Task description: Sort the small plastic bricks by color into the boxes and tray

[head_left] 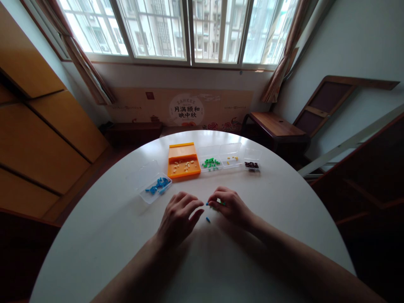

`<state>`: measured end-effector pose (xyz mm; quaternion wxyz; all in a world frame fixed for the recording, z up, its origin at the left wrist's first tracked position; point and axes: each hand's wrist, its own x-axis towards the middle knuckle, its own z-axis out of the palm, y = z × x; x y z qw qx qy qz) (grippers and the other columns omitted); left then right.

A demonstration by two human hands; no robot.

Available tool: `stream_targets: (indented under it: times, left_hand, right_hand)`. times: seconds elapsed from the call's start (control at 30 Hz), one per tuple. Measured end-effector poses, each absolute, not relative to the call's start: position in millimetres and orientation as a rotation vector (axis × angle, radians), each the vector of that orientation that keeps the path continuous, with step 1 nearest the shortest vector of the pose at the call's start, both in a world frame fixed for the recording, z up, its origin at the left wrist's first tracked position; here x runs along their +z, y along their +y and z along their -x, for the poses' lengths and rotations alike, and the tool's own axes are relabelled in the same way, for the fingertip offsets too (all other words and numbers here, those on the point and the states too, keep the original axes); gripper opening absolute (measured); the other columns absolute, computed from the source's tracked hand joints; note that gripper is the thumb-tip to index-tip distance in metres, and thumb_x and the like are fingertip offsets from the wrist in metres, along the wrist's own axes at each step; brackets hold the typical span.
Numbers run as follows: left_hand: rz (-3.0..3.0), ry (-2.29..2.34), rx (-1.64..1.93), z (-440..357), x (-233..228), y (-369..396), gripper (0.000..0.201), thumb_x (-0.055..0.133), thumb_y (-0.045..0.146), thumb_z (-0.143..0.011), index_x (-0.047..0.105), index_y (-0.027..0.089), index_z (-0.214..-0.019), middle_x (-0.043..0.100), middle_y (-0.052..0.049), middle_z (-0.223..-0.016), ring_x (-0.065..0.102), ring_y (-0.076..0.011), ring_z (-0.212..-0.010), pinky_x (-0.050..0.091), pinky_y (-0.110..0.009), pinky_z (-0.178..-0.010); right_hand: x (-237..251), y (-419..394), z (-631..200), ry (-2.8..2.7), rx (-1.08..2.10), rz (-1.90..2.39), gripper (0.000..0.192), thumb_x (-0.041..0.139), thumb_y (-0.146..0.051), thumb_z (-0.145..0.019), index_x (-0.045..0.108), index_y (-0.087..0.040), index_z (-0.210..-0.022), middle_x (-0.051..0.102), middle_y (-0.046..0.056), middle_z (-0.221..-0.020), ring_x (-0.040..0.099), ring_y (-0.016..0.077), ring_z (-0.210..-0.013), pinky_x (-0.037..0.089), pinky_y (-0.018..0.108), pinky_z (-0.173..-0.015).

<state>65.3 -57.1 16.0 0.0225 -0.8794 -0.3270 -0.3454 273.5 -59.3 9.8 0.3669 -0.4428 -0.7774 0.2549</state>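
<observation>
On the round white table [110, 235] both hands rest near the middle, with a row of small boxes arcing beyond them from about ten o'clock to one o'clock. The left hand [178, 218] lies palm down with its fingers loosely curled and spread, gripping nothing, its fingertips touching the tabletop. The right hand [229, 206] is bunched, fingertips pinched together on a few small green and blue pieces [215, 204] at its left edge; how many it holds cannot be told. One loose blue piece [208, 219] lies on the table between the two hands, just below the right fingertips and touching neither. At ten o'clock from the hands sits a clear box [155, 187] with its lid folded back, holding a heap of blue pieces. At eleven o'clock stands an orange box [183, 162], lid open behind it, with pale pieces scattered across its floor. At twelve o'clock a clear box [211, 163] holds green pieces, and touching its right side another clear box [231, 156] holds a few yellow ones. At one o'clock the smallest clear box [251, 162] holds dark red-brown pieces. Behind the table a window [176, 29] fills the far wall.
</observation>
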Motion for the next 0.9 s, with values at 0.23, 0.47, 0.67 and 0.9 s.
stream_targets:
  times: [0.23, 0.47, 0.67, 0.9]
  left_hand:
    - [2.692, -0.964, -1.102, -69.2, 17.5, -60.6, 0.005, 0.060, 0.021, -0.088, 0.065, 0.021, -0.089, 0.067, -0.002, -0.078, 0.055, -0.0157, -0.076, 0.044, -0.030, -0.073]
    - [2.499, -1.101, -1.231, -49.9, 27.4, -46.4, 0.002, 0.063, 0.020, -0.085, 0.065, 0.021, -0.086, 0.068, -0.001, -0.078, 0.057, -0.0171, -0.077, 0.047, -0.032, -0.075]
    - [1.882, -1.866, -1.400, 1.2, 25.3, -17.7, 0.021, 0.062, 0.036, -0.085, 0.069, 0.016, -0.090, 0.067, -0.005, -0.080, 0.059, -0.0214, -0.074, 0.047, -0.035, -0.067]
    - [1.773, -1.960, -1.589, 5.0, 26.5, -10.7, 0.028, 0.060, 0.043, -0.082, 0.070, 0.017, -0.088, 0.069, -0.004, -0.083, 0.061, -0.0176, -0.070, 0.047, -0.030, -0.061]
  right_hand:
    - [13.3, -63.9, -267.8, -1.953, 0.778, 1.069, 0.014, 0.060, -0.026, -0.089, 0.070, -0.017, -0.083, 0.060, 0.002, -0.078, 0.058, 0.0123, -0.071, 0.044, 0.023, -0.069]
    - [13.5, -62.2, -273.0, -2.061, 0.649, 1.086, 0.008, 0.067, -0.022, -0.083, 0.072, -0.018, -0.088, 0.064, 0.004, -0.082, 0.059, 0.0149, -0.076, 0.046, 0.028, -0.075]
    - [11.1, -58.8, -283.9, -2.345, 0.557, 0.983, 0.018, 0.070, -0.014, -0.079, 0.073, -0.022, -0.095, 0.066, 0.005, -0.086, 0.057, 0.0167, -0.080, 0.043, 0.030, -0.077]
    - [14.5, -61.6, -285.7, -2.533, 0.488, 0.904, 0.018, 0.065, -0.016, -0.084, 0.072, -0.027, -0.095, 0.065, 0.003, -0.089, 0.054, 0.0155, -0.082, 0.038, 0.030, -0.082]
